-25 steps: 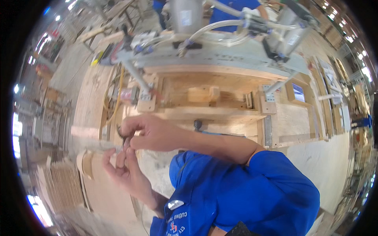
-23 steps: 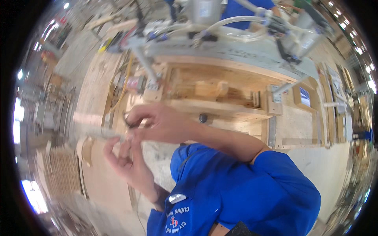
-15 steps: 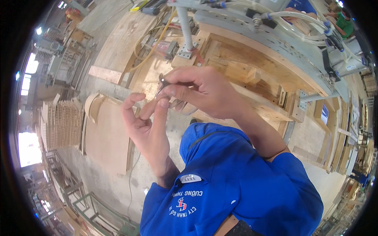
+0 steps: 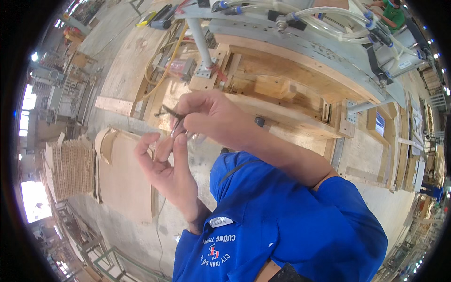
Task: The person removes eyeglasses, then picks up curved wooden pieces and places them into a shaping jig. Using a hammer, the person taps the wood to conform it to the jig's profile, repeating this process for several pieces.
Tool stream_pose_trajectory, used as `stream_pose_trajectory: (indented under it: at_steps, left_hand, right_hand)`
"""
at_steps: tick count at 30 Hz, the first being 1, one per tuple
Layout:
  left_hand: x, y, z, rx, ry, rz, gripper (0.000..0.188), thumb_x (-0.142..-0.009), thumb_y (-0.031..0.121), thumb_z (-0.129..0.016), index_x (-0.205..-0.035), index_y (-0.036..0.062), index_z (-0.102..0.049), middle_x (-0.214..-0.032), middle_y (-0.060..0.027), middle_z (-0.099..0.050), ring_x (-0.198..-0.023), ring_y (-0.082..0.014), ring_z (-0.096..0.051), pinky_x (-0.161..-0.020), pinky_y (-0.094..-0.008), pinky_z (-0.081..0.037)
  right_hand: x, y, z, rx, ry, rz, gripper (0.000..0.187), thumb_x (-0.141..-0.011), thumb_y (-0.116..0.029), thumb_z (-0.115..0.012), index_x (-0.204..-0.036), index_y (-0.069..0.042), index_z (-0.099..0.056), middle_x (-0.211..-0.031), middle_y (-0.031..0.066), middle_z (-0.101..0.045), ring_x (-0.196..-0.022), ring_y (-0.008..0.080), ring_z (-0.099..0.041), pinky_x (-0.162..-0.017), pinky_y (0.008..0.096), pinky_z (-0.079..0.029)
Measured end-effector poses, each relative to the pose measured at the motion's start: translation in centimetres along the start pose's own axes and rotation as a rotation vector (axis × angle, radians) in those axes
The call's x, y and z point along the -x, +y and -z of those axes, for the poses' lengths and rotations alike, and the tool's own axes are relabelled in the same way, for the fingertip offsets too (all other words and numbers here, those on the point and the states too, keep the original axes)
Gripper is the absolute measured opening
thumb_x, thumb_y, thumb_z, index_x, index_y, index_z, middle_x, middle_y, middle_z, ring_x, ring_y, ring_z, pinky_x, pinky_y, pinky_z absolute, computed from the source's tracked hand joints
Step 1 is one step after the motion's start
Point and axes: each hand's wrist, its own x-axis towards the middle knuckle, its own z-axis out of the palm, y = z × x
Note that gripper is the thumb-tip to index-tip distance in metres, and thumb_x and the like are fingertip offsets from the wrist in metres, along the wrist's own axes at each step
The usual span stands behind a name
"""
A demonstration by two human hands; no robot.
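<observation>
Both hands are raised together in front of my chest, around one small thing. My right hand (image 4: 213,117) pinches a dark, thin piece with a forked end (image 4: 169,113) between thumb and bent fingers. Just below, the thumb and forefinger of my left hand (image 4: 171,171) close on a thin shiny part joined to it, with the other fingers curled loosely. A clear, see-through curved part (image 4: 197,138) shows under my right hand. It may be a pair of glasses, but the fingers hide most of it and I cannot tell.
A wooden frame bench (image 4: 282,110) with grey metal posts (image 4: 199,44) and clear air hoses (image 4: 329,19) stands ahead. A yellow hose (image 4: 164,70) lies left of it. Stacked wooden strips (image 4: 70,167) and a large board (image 4: 124,178) are at left. A person in green (image 4: 393,14) is far right.
Both hands have shifted a little left and down in the picture, as has the bench behind. More of the dark forked end shows beyond my right fingers.
</observation>
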Motion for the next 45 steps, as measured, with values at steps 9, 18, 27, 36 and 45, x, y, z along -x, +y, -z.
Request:
stream_pose_trajectory:
  at_steps: [9,18,27,36,45]
  left_hand:
    - [-0.1,0.5,-0.8,0.027,-0.068,0.007,0.038,-0.09,-0.006,-0.066,-0.119,0.0056,-0.046,-0.091,-0.0145,-0.071,-0.095,-0.0133,-0.066,-0.087,-0.0247,-0.046]
    - [-0.4,0.3,-2.2,-0.047,-0.246,0.012,0.033,-0.092,-0.002,-0.065,-0.119,0.0046,-0.047,-0.093,-0.0165,-0.073,-0.092,-0.0135,-0.066,-0.084,-0.0239,-0.046]
    - [0.2,3.2,-2.4,0.011,-0.163,0.043,0.032,-0.094,0.005,-0.066,-0.118,0.0052,-0.044,-0.1,-0.0242,-0.073,-0.09,-0.0193,-0.069,-0.095,-0.0349,-0.047]
    - [4.8,5.7,1.9,-0.194,0.014,0.013,0.026,-0.097,0.002,-0.059,-0.121,0.001,-0.05,-0.106,-0.0168,-0.071,-0.096,-0.0151,-0.065,-0.09,-0.0299,-0.047]
    - [5.5,1.0,19.4,-0.064,-0.056,-0.03,0.031,-0.096,0.018,-0.055,-0.119,-0.0027,-0.058,-0.112,-0.0132,-0.064,-0.111,-0.0222,-0.058,-0.102,-0.0381,-0.039]
  right_hand:
    - [0.7,-1.1,0.2,0.036,0.056,-0.046,0.009,-0.08,-0.003,-0.055,-0.081,-0.002,-0.064,-0.084,0.0011,-0.066,-0.08,0.0065,-0.058,-0.07,0.0225,-0.046]
    - [2.6,0.1,2.9,0.067,0.15,0.13,0.023,-0.082,-0.002,-0.057,-0.103,0.001,-0.068,-0.091,0.0004,-0.066,-0.084,0.0053,-0.059,-0.072,0.0214,-0.046]
    - [9.2,2.9,7.6,-0.129,0.462,-0.064,0.021,-0.096,-0.022,-0.053,-0.108,-0.008,-0.065,-0.089,-0.001,-0.061,-0.081,0.0092,-0.057,-0.07,0.0256,-0.044]
    - [8.5,5.8,1.0,-0.591,-0.169,-0.406,0.054,-0.106,-0.046,-0.036,-0.119,-0.001,-0.062,-0.103,0.0119,-0.069,-0.086,0.0196,-0.066,-0.062,0.0284,-0.05]
    - [2.8,8.8,-10.6,0.344,-0.1,-0.018,0.036,-0.107,-0.025,-0.043,-0.105,0.003,-0.065,-0.097,0.0119,-0.074,-0.089,0.0152,-0.07,-0.072,0.0261,-0.051]
